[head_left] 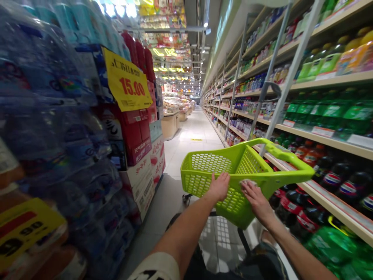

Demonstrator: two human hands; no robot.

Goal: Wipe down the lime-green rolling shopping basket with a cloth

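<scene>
A bright green plastic shopping cart (201, 182) with perforated basket walls stands sideways in front of me, its handle to the right. My left hand (220, 187) grips the near rim of the basket, fingertips at the top edge. Just right of it, my right hand (256, 196) presses against the same side wall. A crumpled whitish wipe or tissue (251, 182) shows under its fingers, mostly hidden by them. The basket interior that I can see holds nothing.
At left rise stacked packs of bottled water (67, 147) and drink cartons (142, 167), with a yellow price sign (126, 81). Long drink shelves (329, 136) line the right, with a metal ladder (271, 74) leaning on them. A tiled aisle (195, 136) runs ahead.
</scene>
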